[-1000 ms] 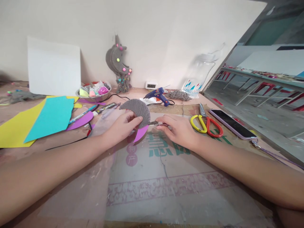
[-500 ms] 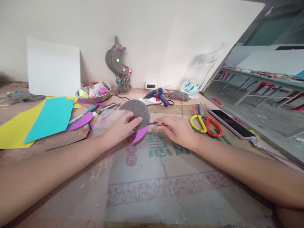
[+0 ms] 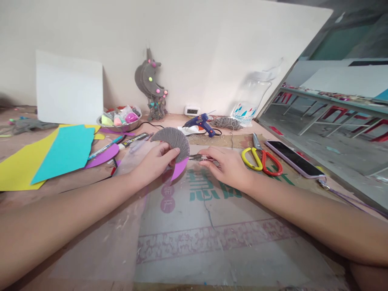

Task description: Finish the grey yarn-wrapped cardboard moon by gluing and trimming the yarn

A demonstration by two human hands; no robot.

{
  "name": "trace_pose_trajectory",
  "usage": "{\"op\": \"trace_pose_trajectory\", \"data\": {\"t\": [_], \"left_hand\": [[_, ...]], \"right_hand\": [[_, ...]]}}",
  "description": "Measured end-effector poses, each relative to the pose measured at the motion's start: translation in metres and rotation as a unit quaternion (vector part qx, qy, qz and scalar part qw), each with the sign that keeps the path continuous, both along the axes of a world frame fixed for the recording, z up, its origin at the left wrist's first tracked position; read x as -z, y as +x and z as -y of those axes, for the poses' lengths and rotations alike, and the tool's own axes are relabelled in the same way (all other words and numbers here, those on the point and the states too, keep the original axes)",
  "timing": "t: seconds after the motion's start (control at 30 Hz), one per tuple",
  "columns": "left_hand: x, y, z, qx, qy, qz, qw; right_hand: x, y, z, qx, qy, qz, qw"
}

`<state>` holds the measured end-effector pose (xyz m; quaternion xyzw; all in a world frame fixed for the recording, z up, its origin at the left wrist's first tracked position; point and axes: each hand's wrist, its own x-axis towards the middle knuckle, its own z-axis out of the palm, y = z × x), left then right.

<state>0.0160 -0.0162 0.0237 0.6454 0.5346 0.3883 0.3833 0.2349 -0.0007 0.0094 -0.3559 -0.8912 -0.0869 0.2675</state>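
My left hand [image 3: 153, 162] grips a crescent-shaped piece [image 3: 173, 140] that is wound with grey yarn on its upper part and shows purple at its lower tip [image 3: 178, 168]. My right hand [image 3: 229, 166] is closed on a small metal tool [image 3: 197, 157] whose tip points at the crescent's right edge. Both hands rest over a clear plastic sheet [image 3: 194, 226] laid on printed cardboard.
Yellow-and-red scissors [image 3: 262, 159] and a phone [image 3: 295, 158] lie right of my right hand. A blue glue gun [image 3: 201, 123], grey yarn [image 3: 226, 122], a bowl of coloured bits [image 3: 120, 118], teal [image 3: 66, 151] and yellow paper [image 3: 18, 169], pens and a finished grey moon ornament [image 3: 150, 81] lie beyond.
Almost nothing has moved; both hands stay on the crescent and tool, shifted very slightly with the camera.
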Motion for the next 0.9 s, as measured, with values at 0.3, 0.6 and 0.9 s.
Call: {"op": "trace_pose_trajectory", "data": {"t": [0.3, 0.6, 0.9], "left_hand": [[0.0038, -0.0024, -0.0007, 0.021, 0.021, -0.029, 0.999], [0.0035, -0.0014, 0.0005, 0.037, -0.016, -0.016, 0.999], [0.0033, -0.0025, 0.0006, 0.035, -0.008, -0.027, 0.999]], "right_hand": [[0.001, -0.0024, 0.0004, 0.001, 0.003, 0.009, 1.0], [-0.0006, -0.0045, 0.0018, -0.008, 0.004, 0.021, 1.0], [-0.0003, -0.0033, 0.0009, -0.015, -0.002, 0.024, 1.0]]}}
